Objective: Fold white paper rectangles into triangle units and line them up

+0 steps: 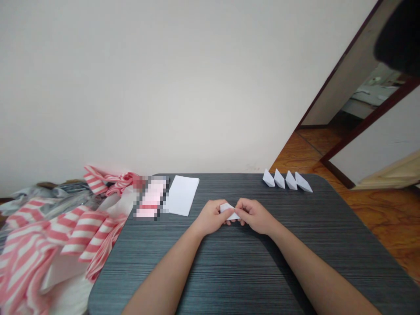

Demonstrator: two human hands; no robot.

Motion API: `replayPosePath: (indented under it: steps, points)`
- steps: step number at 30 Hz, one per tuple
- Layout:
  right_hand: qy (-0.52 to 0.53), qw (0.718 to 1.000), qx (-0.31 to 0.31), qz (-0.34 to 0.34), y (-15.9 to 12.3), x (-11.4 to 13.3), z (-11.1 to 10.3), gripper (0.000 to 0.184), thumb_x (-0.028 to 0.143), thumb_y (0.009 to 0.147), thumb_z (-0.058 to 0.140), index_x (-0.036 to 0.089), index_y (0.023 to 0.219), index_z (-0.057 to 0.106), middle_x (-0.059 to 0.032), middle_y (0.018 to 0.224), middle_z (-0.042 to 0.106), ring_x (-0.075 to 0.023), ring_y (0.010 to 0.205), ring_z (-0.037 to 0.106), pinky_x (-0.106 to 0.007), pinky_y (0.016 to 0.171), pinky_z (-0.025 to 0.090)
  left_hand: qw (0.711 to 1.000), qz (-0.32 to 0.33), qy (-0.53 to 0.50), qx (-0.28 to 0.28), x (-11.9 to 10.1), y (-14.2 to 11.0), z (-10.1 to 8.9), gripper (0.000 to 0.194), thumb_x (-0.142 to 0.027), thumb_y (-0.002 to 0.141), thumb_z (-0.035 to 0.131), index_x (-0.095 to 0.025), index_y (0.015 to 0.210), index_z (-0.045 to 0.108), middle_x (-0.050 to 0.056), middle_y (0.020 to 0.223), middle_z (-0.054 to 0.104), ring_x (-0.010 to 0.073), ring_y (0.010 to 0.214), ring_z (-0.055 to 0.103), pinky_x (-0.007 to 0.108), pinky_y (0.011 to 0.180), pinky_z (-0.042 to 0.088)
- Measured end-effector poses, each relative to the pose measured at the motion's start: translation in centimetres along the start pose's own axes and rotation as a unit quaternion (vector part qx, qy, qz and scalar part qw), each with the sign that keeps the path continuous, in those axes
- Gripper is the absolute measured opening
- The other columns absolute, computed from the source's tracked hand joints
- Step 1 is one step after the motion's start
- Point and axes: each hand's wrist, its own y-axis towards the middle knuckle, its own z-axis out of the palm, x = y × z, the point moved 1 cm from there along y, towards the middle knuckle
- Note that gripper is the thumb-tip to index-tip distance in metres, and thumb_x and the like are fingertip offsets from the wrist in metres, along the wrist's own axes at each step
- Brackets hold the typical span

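Observation:
A small folded piece of white paper [227, 207] is held just above the dark table, between my two hands. My left hand [211, 217] pinches its left side, thumb lying across the front. On the other side my right hand [256, 215] grips the paper's right end between thumb and curled fingers. The fingers behind the paper are partly hidden. Beyond my right hand, near the table's back edge, several folded white paper shapes [279, 179] with pointed tips stand in a row.
A stack of white paper sheets [183, 195] lies on the table [226, 271] at back left, beside a pixelated pink and dark item [152, 197]. Red-and-white striped cloth [75, 227] is heaped left of the table. A wall [197, 87] rises behind; wooden floor [387, 210] shows at right.

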Motion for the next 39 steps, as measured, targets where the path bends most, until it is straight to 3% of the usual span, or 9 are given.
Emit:
replayPosePath:
  steps: [6,24,39]
  points:
    - [-0.029,1.000,-0.007,0.002,-0.05,0.18,0.24,0.017,0.029,0.085,0.048,0.018,0.073,0.053,0.0030,0.051,0.055,-0.0106,0.047,0.052,-0.020,0.048,0.038,1.000,-0.004,0.007,-0.015,-0.15,0.01,-0.07,0.030,-0.042,0.081,0.048,-0.014,0.081,0.060,0.003,0.059,0.063,0.0135,0.055,0.059,0.022,0.052,0.043]
    - [-0.015,1.000,0.005,0.011,0.00,0.28,0.34,0.018,0.030,0.085,0.047,0.018,0.073,0.053,0.0021,0.054,0.057,-0.0111,0.048,0.054,-0.021,0.051,0.041,0.998,0.010,0.053,-0.019,-0.58,-0.10,-0.41,0.035,-0.040,0.086,0.040,-0.015,0.071,0.059,0.002,0.058,0.062,0.0127,0.054,0.055,0.021,0.049,0.038]
    - [0.000,0.999,0.010,0.039,-0.09,-0.49,-0.16,0.021,0.034,0.086,0.046,0.018,0.074,0.052,0.0013,0.059,0.059,-0.0096,0.045,0.052,-0.020,0.045,0.040,0.994,0.020,0.077,-0.080,-0.20,0.08,-0.55,0.040,-0.042,0.087,0.036,-0.016,0.067,0.057,0.001,0.054,0.060,0.0119,0.049,0.053,0.022,0.050,0.038]
